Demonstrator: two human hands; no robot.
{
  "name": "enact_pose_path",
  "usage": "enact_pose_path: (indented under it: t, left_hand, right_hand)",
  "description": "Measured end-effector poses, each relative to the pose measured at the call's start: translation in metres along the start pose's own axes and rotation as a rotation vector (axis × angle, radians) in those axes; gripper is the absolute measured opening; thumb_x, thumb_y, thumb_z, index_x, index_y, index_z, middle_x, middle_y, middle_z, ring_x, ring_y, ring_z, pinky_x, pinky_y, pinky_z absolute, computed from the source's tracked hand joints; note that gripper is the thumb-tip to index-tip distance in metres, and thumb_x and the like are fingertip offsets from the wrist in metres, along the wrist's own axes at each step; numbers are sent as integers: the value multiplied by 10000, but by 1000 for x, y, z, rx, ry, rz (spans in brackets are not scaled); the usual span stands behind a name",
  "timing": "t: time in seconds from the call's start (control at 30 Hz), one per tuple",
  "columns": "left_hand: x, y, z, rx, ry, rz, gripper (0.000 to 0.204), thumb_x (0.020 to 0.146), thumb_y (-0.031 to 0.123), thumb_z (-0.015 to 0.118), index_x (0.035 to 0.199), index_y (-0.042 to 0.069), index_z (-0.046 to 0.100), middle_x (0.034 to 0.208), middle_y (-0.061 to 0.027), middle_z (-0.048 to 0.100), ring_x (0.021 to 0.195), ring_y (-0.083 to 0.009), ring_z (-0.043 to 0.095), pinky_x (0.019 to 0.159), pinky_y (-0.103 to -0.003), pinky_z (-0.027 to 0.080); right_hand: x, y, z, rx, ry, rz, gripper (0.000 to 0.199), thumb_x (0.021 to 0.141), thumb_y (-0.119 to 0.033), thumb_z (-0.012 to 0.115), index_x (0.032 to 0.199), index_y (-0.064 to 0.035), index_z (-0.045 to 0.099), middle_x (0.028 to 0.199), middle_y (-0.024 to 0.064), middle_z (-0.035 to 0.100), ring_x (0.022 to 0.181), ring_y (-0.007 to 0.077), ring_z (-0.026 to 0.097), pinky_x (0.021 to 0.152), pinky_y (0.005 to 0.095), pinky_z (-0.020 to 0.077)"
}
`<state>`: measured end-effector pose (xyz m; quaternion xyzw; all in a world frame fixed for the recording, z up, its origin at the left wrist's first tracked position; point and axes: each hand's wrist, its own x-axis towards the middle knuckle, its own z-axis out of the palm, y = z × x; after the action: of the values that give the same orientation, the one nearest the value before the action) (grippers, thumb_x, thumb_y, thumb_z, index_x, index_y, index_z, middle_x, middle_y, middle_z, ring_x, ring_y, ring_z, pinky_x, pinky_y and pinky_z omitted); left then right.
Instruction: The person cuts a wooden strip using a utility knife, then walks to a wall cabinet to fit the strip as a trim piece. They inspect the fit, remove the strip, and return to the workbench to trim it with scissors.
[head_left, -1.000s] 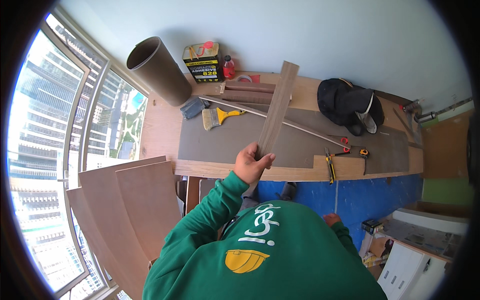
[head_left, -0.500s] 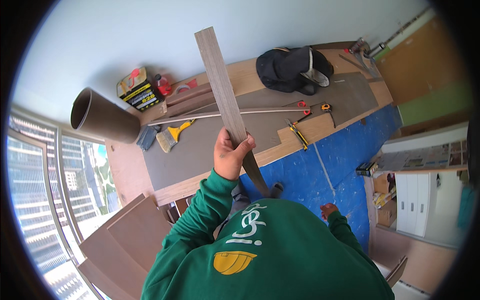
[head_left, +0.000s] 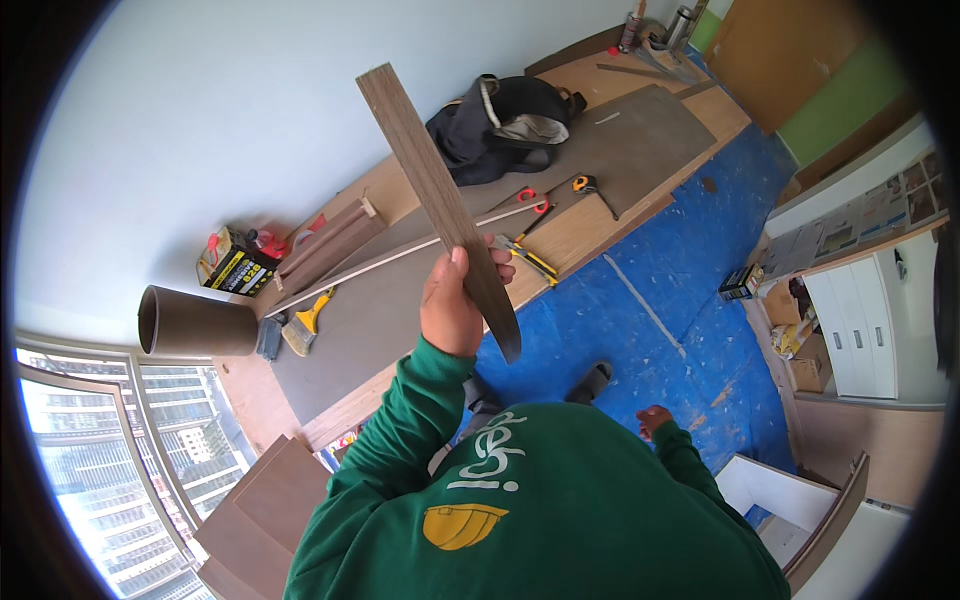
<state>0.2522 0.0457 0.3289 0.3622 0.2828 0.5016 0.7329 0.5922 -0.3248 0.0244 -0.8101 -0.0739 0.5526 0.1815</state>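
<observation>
Long strip in the left hand, above the bench's near edge

The left hand grips the strip in its lower half, thumb against one edge and fingers wrapped round the other. The strip is in the air, slanting across the near edge of the bench, its lower end over the floor. The right hand hangs apart from it, over the floor, its fingers loosely bent; how far they close I cannot tell.

To carry this well, I would grip closer to the middle, since the longer upper part probably weighs on the wrist. A light second hold near the lower end should curb swing, and the upper end is best kept clear of wall and bag.

At the bench's back edge, toward the window-end corner, stand a tin and a bottle, contents hidden. At that corner, the hollow roll shows only a dark mouth. The bag's folds hide whatever it holds.
</observation>
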Motion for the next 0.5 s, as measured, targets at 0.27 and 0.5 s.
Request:
enact_pose_path:
  t: [0.27, 0.5]
  left_hand:
    - [34, -73, 158, 128, -61, 10, 511, 1033, 388, 389, 1250, -61, 499, 1041, -167, 655, 924, -259, 637, 868, -404, 499]
    - [74, -130, 286, 140, -169, -22, 287, 1008, 197, 480, 1182, -23, 544, 952, -118, 643, 882, -247, 637, 810, -387, 522]
  right_hand:
    - [76, 35, -135, -11, 4, 35, 288, 898, -293, 671, 870, -30, 558, 659, 108, 600, 510, 222, 591, 440, 383, 487]
    - [111, 51, -254, 309, 80, -61, 291, 901, -318, 664, 904, -33, 604, 680, 98, 614, 534, 205, 596, 448, 360, 479]
